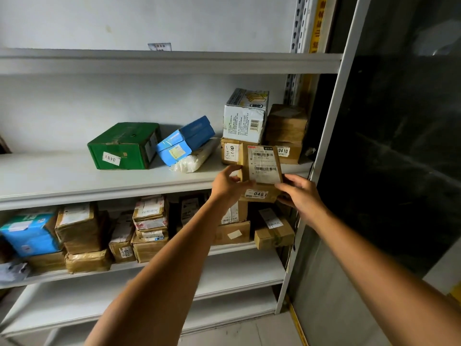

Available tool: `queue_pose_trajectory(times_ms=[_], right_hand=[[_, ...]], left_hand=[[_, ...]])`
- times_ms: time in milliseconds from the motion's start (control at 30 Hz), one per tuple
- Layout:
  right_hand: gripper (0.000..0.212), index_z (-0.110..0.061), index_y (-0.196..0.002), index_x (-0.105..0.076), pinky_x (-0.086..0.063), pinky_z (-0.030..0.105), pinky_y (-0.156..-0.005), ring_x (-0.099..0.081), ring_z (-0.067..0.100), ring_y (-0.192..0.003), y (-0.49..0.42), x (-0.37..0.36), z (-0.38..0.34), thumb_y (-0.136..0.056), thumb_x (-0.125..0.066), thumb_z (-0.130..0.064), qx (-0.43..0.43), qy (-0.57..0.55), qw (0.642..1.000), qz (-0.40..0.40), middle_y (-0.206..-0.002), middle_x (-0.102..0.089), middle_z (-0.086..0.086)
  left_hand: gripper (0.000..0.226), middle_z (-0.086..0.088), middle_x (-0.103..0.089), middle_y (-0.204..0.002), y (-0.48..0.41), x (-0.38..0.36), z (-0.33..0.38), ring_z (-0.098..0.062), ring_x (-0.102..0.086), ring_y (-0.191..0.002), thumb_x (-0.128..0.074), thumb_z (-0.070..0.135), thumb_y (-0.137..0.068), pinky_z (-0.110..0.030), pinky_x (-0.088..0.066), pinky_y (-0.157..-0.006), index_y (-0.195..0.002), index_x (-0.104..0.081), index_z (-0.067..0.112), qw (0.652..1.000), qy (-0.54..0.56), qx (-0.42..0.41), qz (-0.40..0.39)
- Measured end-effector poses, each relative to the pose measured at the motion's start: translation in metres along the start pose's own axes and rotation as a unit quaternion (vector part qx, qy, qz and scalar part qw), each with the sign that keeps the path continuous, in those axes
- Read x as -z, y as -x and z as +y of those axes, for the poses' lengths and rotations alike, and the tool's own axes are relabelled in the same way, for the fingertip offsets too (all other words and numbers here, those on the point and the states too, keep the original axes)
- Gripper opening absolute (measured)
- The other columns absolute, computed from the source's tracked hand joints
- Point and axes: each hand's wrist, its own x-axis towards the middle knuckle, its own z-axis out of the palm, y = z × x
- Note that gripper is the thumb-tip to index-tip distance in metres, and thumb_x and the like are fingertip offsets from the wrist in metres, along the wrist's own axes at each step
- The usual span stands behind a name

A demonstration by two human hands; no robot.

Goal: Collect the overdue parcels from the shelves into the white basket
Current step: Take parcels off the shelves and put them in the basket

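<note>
A small brown cardboard parcel (262, 171) with a white shipping label and a "0461" sticker is held in front of the middle shelf's (74, 186) right end. My left hand (228, 187) grips its left side and my right hand (300, 196) grips its right side from below. Behind it on the shelf lie a brown box (230, 152), a box marked "0410" (287, 151) and a white box (245, 116) stacked on top. The white basket is not in view.
A green box (124, 146), a blue box (184, 139) and a white bag (194, 159) lie further left on the middle shelf. The shelf below (237, 248) holds several brown and blue parcels. A dark glass panel (399, 146) stands to the right.
</note>
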Motion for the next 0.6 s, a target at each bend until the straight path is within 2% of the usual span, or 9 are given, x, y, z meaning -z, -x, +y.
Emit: queue_pose_trajectory(times_ms=[100,233,367,400,500,600], right_hand=[[0.062,-0.026,-0.133,-0.057,-0.055,0.043,-0.094,-0.061,0.022,-0.114,0.000,0.001,-0.002,-0.076,-0.081,-0.027,0.001,0.001,1.000,0.004,-0.135,-0.057,0.007],[0.064,-0.025,-0.132,-0.058,-0.054,0.043,-0.097,-0.060,0.022,-0.116,0.005,-0.002,-0.009,-0.074,-0.083,-0.030,0.014,0.013,1.000,0.013,-0.134,-0.058,0.005],[0.060,-0.022,-0.131,-0.059,-0.051,0.038,-0.100,-0.058,0.017,-0.120,0.013,-0.014,-0.019,-0.076,-0.083,-0.030,0.064,0.060,0.995,0.036,-0.134,-0.060,0.000],[0.059,-0.023,-0.130,-0.060,-0.049,0.035,-0.100,-0.056,0.016,-0.121,0.015,-0.016,-0.020,-0.076,-0.082,-0.031,0.079,0.073,0.993,0.043,-0.134,-0.059,-0.001],[0.055,-0.019,-0.129,-0.061,-0.043,0.027,-0.098,-0.052,0.014,-0.124,0.023,-0.025,-0.024,-0.079,-0.081,-0.028,0.102,0.088,0.990,0.044,-0.135,-0.059,0.000],[0.054,-0.016,-0.129,-0.061,-0.041,0.024,-0.095,-0.052,0.015,-0.125,0.032,-0.033,-0.029,-0.079,-0.081,-0.027,0.125,0.099,0.986,0.043,-0.134,-0.060,0.002]], left_hand=[[0.068,-0.004,-0.070,-0.106,0.001,-0.001,0.004,-0.020,-0.073,-0.088,-0.085,0.023,-0.076,-0.041,-0.062,-0.081,-0.135,-0.053,0.029,1.000,-0.017,-0.004,0.013],[0.070,-0.005,-0.073,-0.105,0.002,0.003,0.004,-0.021,-0.074,-0.088,-0.085,0.020,-0.075,-0.041,-0.062,-0.080,-0.137,-0.053,0.027,1.000,0.008,0.009,0.001],[0.062,-0.005,-0.073,-0.099,0.009,0.015,0.000,-0.014,-0.072,-0.084,-0.077,0.007,-0.083,-0.024,-0.059,-0.067,-0.137,-0.051,0.020,0.996,0.082,0.019,-0.014],[0.062,-0.007,-0.073,-0.101,0.010,0.018,-0.002,-0.015,-0.073,-0.086,-0.077,0.005,-0.083,-0.025,-0.060,-0.069,-0.138,-0.051,0.019,0.994,0.102,0.023,-0.016],[0.064,-0.012,-0.072,-0.108,0.009,0.027,-0.009,-0.022,-0.073,-0.096,-0.077,0.004,-0.082,-0.039,-0.060,-0.088,-0.138,-0.052,0.020,0.989,0.143,0.035,-0.017],[0.061,-0.012,-0.072,-0.108,0.008,0.035,-0.012,-0.023,-0.072,-0.098,-0.075,0.002,-0.082,-0.041,-0.058,-0.091,-0.136,-0.053,0.022,0.986,0.162,0.046,-0.010]])
